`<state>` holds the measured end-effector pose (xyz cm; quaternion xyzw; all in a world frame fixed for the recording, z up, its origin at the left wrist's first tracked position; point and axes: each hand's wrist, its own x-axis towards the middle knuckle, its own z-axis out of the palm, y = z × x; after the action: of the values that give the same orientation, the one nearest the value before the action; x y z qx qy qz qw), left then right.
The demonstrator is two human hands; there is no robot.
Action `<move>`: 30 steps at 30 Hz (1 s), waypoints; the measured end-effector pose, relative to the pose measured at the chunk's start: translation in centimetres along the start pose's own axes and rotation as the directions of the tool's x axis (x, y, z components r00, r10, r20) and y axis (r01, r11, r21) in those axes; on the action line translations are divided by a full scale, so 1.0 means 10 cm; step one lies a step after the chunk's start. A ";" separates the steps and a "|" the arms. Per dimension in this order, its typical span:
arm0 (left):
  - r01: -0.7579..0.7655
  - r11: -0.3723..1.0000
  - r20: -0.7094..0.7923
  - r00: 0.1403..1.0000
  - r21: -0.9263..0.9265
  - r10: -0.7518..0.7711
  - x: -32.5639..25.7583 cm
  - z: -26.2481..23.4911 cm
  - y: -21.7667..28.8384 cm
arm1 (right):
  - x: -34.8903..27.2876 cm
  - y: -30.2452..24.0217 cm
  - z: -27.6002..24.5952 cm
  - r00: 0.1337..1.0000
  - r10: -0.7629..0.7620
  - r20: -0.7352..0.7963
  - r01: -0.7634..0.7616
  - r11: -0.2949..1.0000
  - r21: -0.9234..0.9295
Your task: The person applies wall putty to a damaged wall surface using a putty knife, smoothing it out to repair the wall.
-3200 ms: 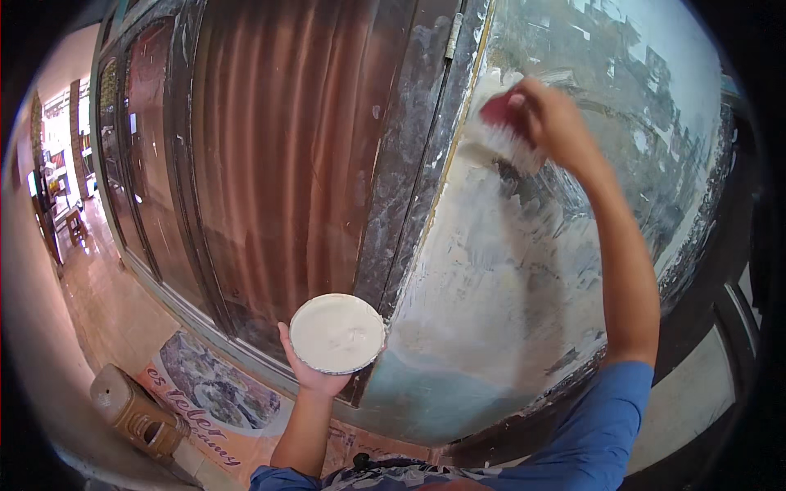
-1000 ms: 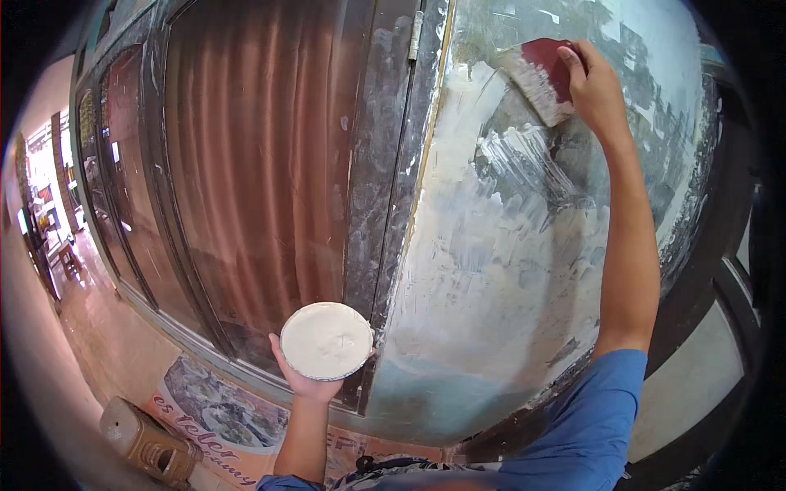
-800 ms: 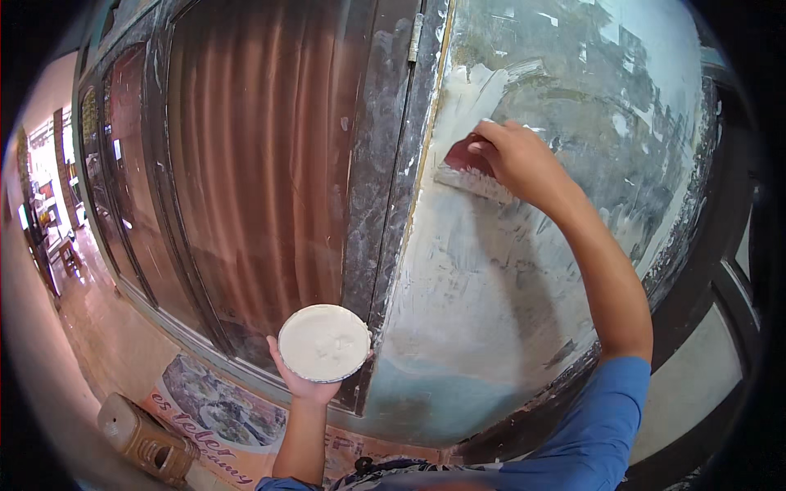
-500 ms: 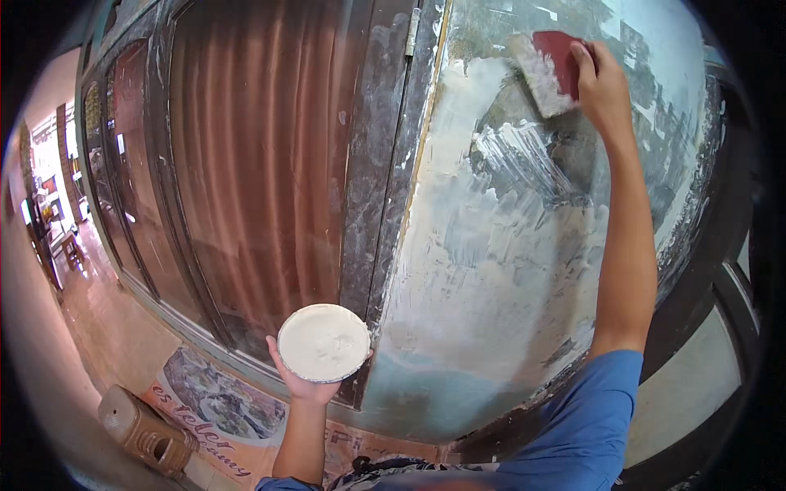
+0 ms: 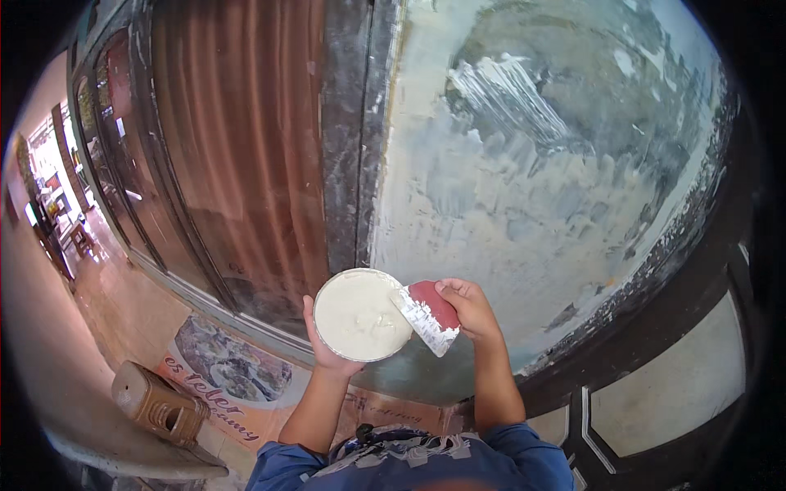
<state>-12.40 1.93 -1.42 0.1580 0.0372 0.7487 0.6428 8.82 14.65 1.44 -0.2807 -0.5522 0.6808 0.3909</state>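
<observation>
My left hand (image 5: 329, 353) holds up a round tub of off-white putty (image 5: 354, 315), fingers wrapped round its side and underneath. The putty surface is mostly smooth, with a few dents right of its middle. My right hand (image 5: 468, 308) grips a red putty scraper (image 5: 434, 304) whose lower blade is smeared with white putty. One corner of the blade overlaps the tub's right rim; whether it touches is unclear. In front of me is a patchy wall (image 5: 491, 221) coated with off-white and grey-green putty, with a streaky white patch (image 5: 512, 96) higher up.
Left of the wall stand a dark wooden frame (image 5: 348, 164) and a glazed panel with a brown curtain (image 5: 237, 147). A printed banner (image 5: 237, 372) lies on the floor, beside a brown stool-like object (image 5: 160, 401). Dark panelled woodwork (image 5: 655, 385) is at the right.
My right hand has come down from high on the wall to the tub's right side, bringing the scraper with it. The tub sits slightly higher and further right in view.
</observation>
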 end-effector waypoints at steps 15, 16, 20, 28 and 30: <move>0.069 0.997 -0.035 0.997 0.023 -0.068 -0.04 -0.07 -0.70 | -0.65 0.21 -0.91 0.985 -0.045 -0.165 0.062 0.993 0.102; 0.083 0.996 -0.051 0.995 0.015 -0.082 -0.04 -0.08 -0.77 | -0.67 0.22 -0.90 0.985 -0.045 -0.169 0.063 0.993 0.103; 0.057 0.998 -0.082 0.995 0.019 -0.055 -0.09 -0.08 -1.00 | -0.73 0.31 -1.07 0.981 -0.033 -0.190 0.037 0.999 0.017; 0.025 0.997 -0.083 0.996 0.067 -0.020 -0.19 -0.02 -1.29 | -1.15 0.13 -1.14 0.879 -0.147 -0.454 0.216 0.971 0.104; 0.021 0.996 -0.086 0.996 0.086 -0.013 -0.19 0.02 -1.40 | -1.25 -0.03 -1.11 0.980 -0.057 -0.191 0.071 0.995 0.067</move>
<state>1.24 2.49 -5.19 0.1533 0.0984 0.7469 0.6395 24.64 10.10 -1.50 -0.3118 -0.4960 0.6579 0.4732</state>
